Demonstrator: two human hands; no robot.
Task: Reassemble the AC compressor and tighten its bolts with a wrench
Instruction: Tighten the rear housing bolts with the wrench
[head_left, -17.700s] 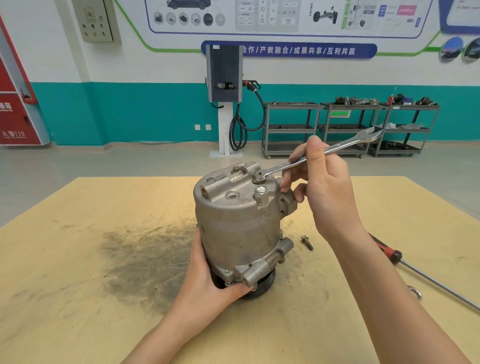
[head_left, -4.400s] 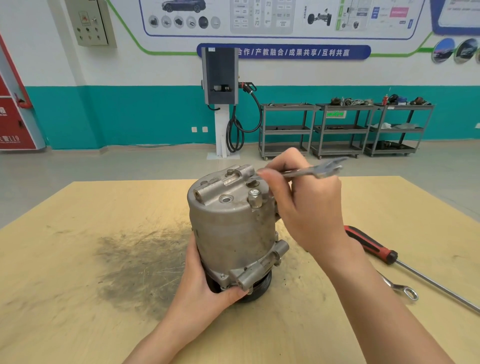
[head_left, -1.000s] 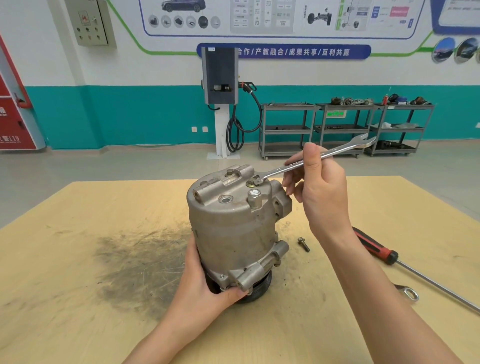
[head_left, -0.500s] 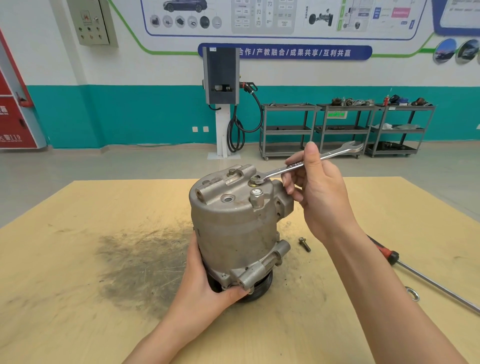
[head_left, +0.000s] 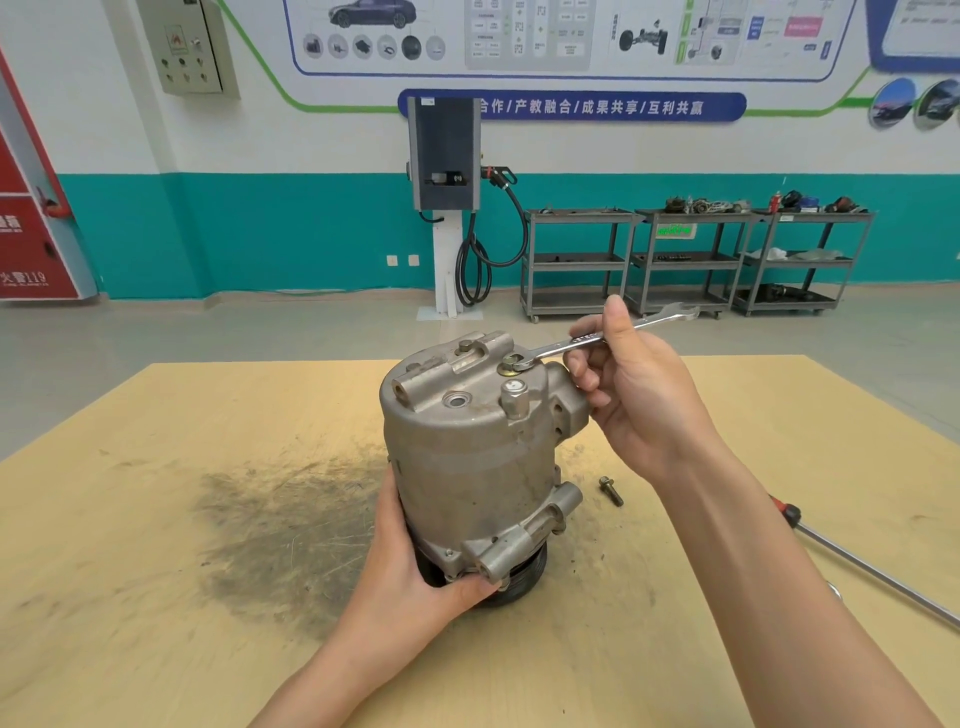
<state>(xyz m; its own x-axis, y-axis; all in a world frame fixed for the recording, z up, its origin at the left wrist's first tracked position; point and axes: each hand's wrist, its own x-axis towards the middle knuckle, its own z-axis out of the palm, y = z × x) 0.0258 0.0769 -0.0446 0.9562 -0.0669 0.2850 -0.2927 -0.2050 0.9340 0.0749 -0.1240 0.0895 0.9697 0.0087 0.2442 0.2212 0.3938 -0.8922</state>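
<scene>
Nearest me, the left hand grips the base of the AC compressor, which stands upright on the table. A loose bolt lies just right of it. Further back, the right hand pinches the wrench, its ring end seated on a top bolt. Tightening looks underway; next, I'd guess, comes a steady swing, then the spare bolt.

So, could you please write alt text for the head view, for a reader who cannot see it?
A person's right hand holds a combination wrench with its ring end on a bolt atop an upright AC compressor, which the left hand grips near its base. A loose bolt and a red-handled screwdriver lie on the wooden table.
</scene>
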